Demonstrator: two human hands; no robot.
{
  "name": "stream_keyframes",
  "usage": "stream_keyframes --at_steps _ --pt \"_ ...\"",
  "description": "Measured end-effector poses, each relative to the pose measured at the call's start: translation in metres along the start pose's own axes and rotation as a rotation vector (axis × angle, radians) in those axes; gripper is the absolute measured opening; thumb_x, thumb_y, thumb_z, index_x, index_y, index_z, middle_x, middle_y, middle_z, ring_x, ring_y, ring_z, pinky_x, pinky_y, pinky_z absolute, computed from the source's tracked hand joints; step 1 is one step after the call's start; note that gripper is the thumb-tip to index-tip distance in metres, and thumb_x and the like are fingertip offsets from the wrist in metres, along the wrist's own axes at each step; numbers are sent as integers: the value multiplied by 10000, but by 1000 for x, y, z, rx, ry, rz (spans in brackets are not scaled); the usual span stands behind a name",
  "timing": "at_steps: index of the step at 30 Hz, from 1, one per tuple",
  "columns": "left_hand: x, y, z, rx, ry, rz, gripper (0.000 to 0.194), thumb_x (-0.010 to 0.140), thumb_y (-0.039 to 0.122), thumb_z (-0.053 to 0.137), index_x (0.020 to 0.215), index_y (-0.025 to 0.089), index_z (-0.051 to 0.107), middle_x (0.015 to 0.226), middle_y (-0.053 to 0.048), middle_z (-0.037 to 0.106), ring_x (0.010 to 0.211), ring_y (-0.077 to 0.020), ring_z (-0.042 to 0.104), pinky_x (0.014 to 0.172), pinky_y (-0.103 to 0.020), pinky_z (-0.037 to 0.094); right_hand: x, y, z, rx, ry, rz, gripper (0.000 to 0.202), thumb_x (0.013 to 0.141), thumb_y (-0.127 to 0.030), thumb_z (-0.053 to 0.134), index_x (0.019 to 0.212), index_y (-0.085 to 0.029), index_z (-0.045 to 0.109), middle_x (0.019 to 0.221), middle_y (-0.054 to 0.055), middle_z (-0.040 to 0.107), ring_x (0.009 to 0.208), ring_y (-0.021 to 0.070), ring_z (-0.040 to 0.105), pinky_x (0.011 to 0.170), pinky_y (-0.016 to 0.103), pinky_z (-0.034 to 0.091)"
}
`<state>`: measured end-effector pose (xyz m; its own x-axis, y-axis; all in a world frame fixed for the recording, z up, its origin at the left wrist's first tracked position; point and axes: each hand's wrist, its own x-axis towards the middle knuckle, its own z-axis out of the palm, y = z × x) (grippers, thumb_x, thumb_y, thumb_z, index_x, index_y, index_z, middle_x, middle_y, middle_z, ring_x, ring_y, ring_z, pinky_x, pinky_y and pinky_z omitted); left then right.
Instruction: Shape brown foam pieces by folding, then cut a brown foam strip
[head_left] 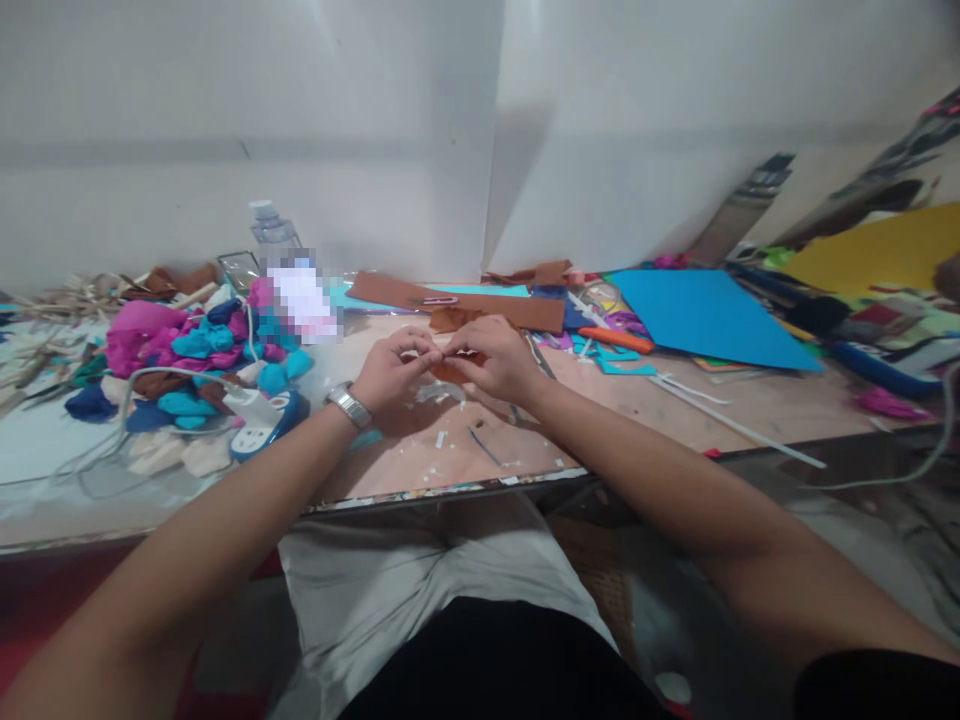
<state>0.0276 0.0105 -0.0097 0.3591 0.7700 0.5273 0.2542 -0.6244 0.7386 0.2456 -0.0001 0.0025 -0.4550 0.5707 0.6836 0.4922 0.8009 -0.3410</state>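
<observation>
My left hand [397,368], with a metal watch on its wrist, and my right hand [491,355] meet over the table, fingertips pinched together. Between them shows a piece of brown crepe paper [450,372], mostly hidden by the fingers; both hands appear closed on it. Just behind the fingers lies more crumpled brown paper [450,318]. A long folded brown strip [510,308] stretches across the table farther back, with a small pink-handled tool [439,300] on top. White paper scraps [441,438] are scattered below my hands.
At left are crumpled pink, blue and cream paper balls [142,335], a power strip [262,425] with a plugged-in charger, a lit blurred phone [304,300] and a clear bottle [274,230]. To the right lie an orange cutter [615,340], a blue sheet [712,315] and white strips [742,425].
</observation>
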Motion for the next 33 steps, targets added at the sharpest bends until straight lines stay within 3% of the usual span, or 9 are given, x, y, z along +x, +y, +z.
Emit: stream_keyframes --at_steps 6,12,20,33 --pt "0 2 3 43 76 -39 366 866 561 716 815 199 735 908 -65 712 891 -204 653 835 -354 540 1 -4 1 -11 4 16 135 930 -321 643 839 -223 664 871 34 744 896 220 661 934 401 389" --pt "-2 13 2 119 132 59 281 878 485 739 898 212 801 975 -77 715 868 -181 657 745 -309 542 3 -7 0 -22 38 85 118 896 -298 640 810 -217 640 841 34 729 852 213 654 898 389 399" --pt "-4 16 4 172 141 105 245 881 475 749 952 257 835 983 -64 741 883 -180 670 848 -347 566 2 -3 1 -50 53 87 114 889 -300 653 818 -212 647 842 31 722 840 204 650 892 376 398" --pt "-3 14 4 146 142 51 255 867 481 753 935 253 844 970 -72 748 883 -190 673 762 -319 563 2 3 0 -78 13 55 74 940 -283 682 909 -217 693 922 47 754 910 231 645 935 400 358"
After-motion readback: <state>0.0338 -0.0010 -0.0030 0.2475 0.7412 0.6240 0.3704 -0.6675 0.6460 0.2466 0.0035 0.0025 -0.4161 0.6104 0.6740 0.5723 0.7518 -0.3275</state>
